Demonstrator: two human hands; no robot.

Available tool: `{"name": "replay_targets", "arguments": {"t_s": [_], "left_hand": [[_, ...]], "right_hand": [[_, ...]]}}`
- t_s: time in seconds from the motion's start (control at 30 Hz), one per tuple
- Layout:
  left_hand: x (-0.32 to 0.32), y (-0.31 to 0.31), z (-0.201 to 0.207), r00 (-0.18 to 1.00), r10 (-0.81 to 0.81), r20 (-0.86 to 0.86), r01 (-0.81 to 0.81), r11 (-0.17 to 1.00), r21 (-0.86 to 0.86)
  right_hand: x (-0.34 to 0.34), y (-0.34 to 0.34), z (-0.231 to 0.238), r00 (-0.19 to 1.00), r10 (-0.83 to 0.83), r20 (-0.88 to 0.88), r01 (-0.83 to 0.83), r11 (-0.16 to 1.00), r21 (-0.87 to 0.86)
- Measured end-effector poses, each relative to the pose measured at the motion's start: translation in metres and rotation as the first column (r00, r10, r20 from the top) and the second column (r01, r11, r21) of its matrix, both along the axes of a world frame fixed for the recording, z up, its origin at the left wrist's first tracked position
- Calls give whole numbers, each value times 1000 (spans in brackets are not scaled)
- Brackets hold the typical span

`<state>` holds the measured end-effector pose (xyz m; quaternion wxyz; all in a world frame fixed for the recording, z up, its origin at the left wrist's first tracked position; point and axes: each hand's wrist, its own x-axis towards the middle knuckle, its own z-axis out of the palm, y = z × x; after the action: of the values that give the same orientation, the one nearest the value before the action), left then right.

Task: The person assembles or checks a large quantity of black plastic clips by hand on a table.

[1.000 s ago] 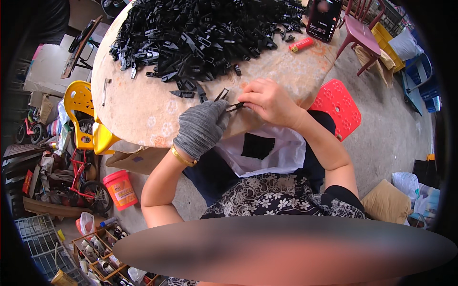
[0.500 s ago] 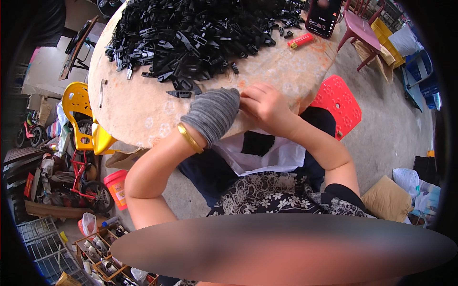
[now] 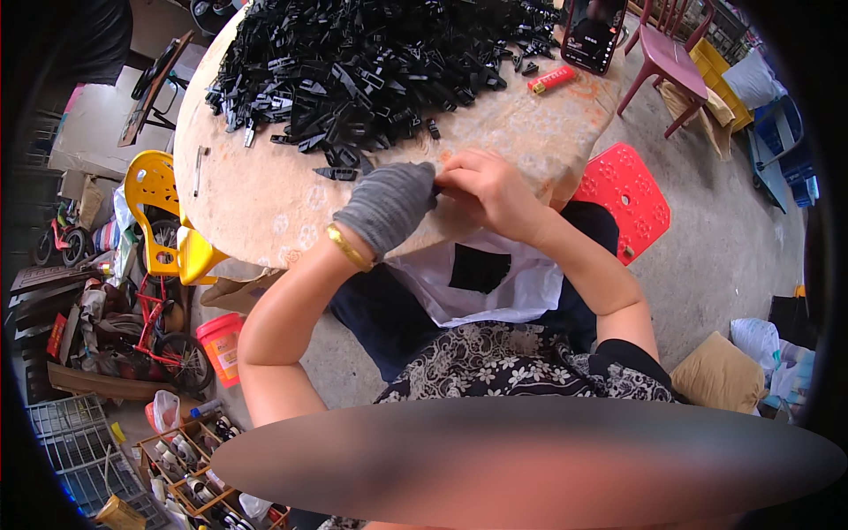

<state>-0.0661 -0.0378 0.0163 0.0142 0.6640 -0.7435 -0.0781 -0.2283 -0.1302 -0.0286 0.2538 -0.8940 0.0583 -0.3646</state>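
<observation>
My left hand (image 3: 389,208) wears a grey knitted glove, with a gold bangle (image 3: 349,248) at the wrist. Its fingers are bent closed at the table's near edge. Bare and also closed, my right hand (image 3: 488,187) meets it fingertip to fingertip. Between them shows a bit of a small black plastic piece (image 3: 436,189), mostly hidden by the fingers. Just beyond the glove lie a few loose black plastic parts (image 3: 336,173). A large heap of similar black plastic parts (image 3: 353,71) covers the far side of the table.
A cloth covers the round table (image 3: 238,208). On it lie a pen (image 3: 200,170), a red cylinder (image 3: 551,79) and a phone (image 3: 594,35). A white bag (image 3: 530,287) rests across my lap. Around stand a red stool (image 3: 629,199), a yellow chair (image 3: 150,212) and a red bucket (image 3: 221,346).
The view has shifted slightly. My gloved left hand has turned a little, and a small dark bit now shows between the fingertips. Both hands stay together at the table edge.
</observation>
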Motion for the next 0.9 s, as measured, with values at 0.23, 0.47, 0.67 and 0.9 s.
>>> {"name": "replay_targets", "arguments": {"t_s": [0.23,0.47,0.67,0.9], "left_hand": [[-20,33,-4,879,72,-471,-153,979,-136],[-38,58,-12,945,-64,-320,-1,980,-200],[-45,69,-1,968,-234,-92,187,914,-361],[-11,48,-24,968,195,-155,-249,773,-583]], "right_hand": [[-1,-5,7,949,311,-53,-244,830,502],[-8,-15,14,800,588,-116,-421,689,590],[21,-34,9,992,28,-126,3,971,239],[45,-34,-4,953,-260,-153,249,965,-85]]}}
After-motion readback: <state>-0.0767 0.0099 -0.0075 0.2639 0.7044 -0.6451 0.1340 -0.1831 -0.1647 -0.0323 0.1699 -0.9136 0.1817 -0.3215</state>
